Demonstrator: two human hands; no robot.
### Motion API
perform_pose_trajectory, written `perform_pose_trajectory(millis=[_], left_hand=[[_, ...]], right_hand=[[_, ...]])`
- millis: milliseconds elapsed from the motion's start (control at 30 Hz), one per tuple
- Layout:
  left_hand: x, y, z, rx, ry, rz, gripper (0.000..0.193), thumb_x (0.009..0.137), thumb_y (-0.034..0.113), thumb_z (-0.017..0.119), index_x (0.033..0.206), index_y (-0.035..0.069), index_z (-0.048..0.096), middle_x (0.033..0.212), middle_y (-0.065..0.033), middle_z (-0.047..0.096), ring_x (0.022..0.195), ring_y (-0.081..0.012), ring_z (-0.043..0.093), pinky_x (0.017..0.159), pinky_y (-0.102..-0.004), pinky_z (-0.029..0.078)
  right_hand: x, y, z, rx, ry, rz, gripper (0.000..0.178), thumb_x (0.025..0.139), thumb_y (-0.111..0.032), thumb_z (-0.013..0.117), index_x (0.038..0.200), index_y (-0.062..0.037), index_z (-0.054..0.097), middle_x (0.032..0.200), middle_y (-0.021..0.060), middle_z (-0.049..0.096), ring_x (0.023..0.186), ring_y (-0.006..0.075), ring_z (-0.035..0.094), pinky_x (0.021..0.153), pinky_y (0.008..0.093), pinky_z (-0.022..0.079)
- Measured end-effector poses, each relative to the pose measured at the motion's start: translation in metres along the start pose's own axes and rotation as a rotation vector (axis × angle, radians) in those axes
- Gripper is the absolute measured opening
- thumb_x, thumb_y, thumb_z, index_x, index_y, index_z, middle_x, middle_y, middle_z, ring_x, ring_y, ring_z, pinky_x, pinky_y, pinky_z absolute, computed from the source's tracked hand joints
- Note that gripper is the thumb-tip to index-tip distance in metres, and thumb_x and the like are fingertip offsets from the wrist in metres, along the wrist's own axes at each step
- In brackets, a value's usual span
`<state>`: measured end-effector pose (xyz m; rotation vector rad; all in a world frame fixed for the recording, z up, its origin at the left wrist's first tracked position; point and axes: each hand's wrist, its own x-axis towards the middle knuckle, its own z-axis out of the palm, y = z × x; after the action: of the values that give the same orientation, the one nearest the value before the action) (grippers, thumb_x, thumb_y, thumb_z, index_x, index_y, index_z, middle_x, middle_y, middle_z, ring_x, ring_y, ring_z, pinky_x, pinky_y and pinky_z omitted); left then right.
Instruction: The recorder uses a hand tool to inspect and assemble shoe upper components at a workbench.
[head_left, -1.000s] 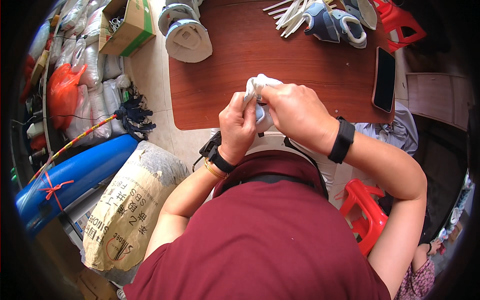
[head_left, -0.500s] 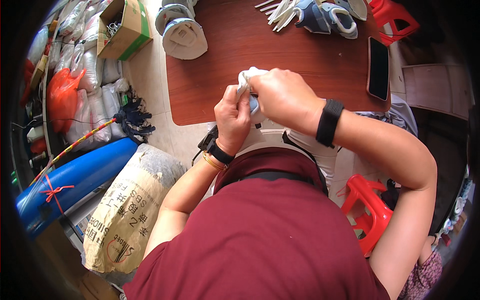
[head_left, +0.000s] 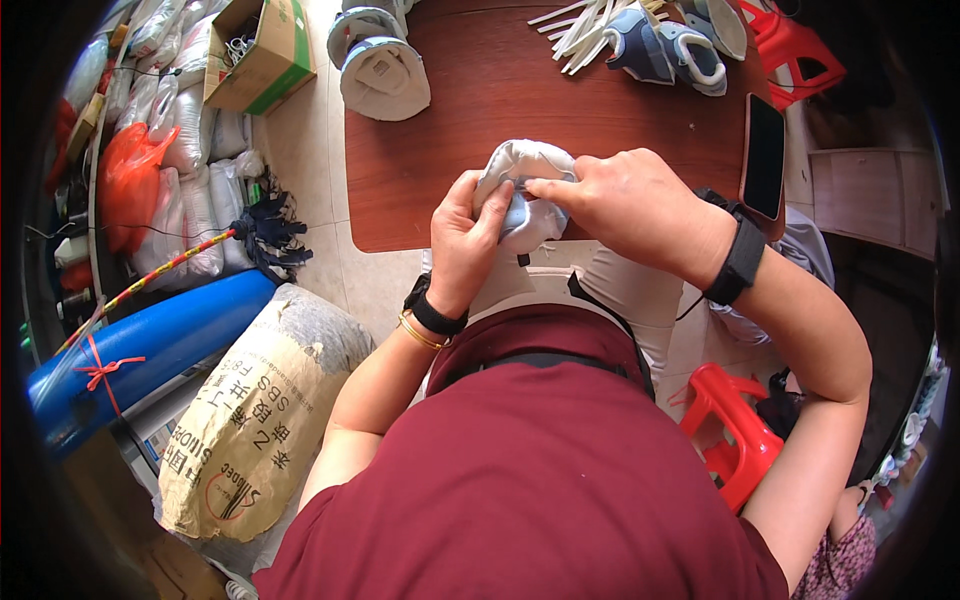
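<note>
Over the near edge of the brown table (head_left: 470, 90), both hands are at a small white and light-blue shoe upper (head_left: 530, 160). My left hand (head_left: 463, 245) grips its left side, the thumb lying on the inner face. At the other side my right hand (head_left: 640, 205) is closed on the edge, with thumb and index finger reaching into the upper. Whether the right fingers pinch anything separate from it is hidden. A short loose thread hangs from the lower part of the upper.
Pale shoe uppers (head_left: 385, 80) are piled at the table's far left. Blue and white uppers (head_left: 697, 62) lie at the far right beside white strips (head_left: 580, 35). A phone (head_left: 763, 155) rests on the right edge. Left are a sack (head_left: 265, 400) and blue roll (head_left: 150, 350); right, a red stool (head_left: 745, 440).
The shoe upper has been turned and spread, so more of its inside shows. My right hand has moved right and slightly down. My left hand keeps its hold.
</note>
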<state>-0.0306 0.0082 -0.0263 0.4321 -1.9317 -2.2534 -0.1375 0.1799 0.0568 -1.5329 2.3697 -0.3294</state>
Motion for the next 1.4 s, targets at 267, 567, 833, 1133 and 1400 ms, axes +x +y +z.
perform_pose_trajectory(millis=[267,567,833,1133,1400], left_hand=[[-0.001,-0.013,0.0,0.323,0.078,0.235,0.003,0.096,0.003,0.061,0.098,0.002,0.062,0.074,-0.0049,0.063,0.068,-0.0063,0.054,0.061,-0.0248,0.047],[-0.002,-0.015,0.001,0.377,0.127,0.267,0.004,0.098,0.005,0.059,0.1,0.003,0.061,0.079,0.0019,0.064,0.073,-0.0027,0.051,0.063,-0.0217,0.044],[-0.002,-0.019,-0.003,0.328,0.168,0.28,0.005,0.096,0.004,0.061,0.1,0.002,0.061,0.078,-0.0071,0.068,0.069,-0.0078,0.059,0.062,-0.0262,0.049],[0.004,-0.006,0.002,-0.005,0.086,0.081,0.009,0.101,0.009,0.056,0.105,0.003,0.061,0.09,0.0021,0.063,0.08,-0.003,0.056,0.071,-0.0203,0.046],[0.002,-0.006,0.003,0.049,0.104,0.081,0.01,0.099,0.007,0.057,0.105,0.001,0.062,0.091,-0.0016,0.067,0.083,-0.005,0.058,0.073,-0.0231,0.049]], right_hand=[[0.006,-0.018,0.023,0.124,0.033,0.114,0.034,0.084,-0.012,0.064,0.118,-0.006,0.065,0.085,0.0199,0.068,0.071,0.0326,0.07,0.062,0.0428,0.055],[0.005,-0.022,0.04,-0.187,0.17,0.006,0.042,0.081,-0.011,0.064,0.123,-0.005,0.063,0.084,0.0137,0.063,0.064,0.0226,0.068,0.057,0.0322,0.056],[0.02,-0.01,0.041,0.684,0.143,0.277,0.024,0.093,-0.01,0.057,0.115,-0.0071,0.066,0.095,0.017,0.071,0.082,0.0358,0.069,0.073,0.0436,0.053],[-0.022,-0.027,0.001,0.004,0.246,0.126,0.03,0.088,-0.011,0.062,0.117,-0.0133,0.065,0.077,0.0101,0.063,0.061,0.0305,0.064,0.052,0.0409,0.05],[-0.017,-0.015,0.013,0.215,0.236,0.158,0.028,0.089,-0.013,0.06,0.116,-0.0107,0.066,0.086,0.015,0.068,0.072,0.0331,0.069,0.063,0.0424,0.055]])
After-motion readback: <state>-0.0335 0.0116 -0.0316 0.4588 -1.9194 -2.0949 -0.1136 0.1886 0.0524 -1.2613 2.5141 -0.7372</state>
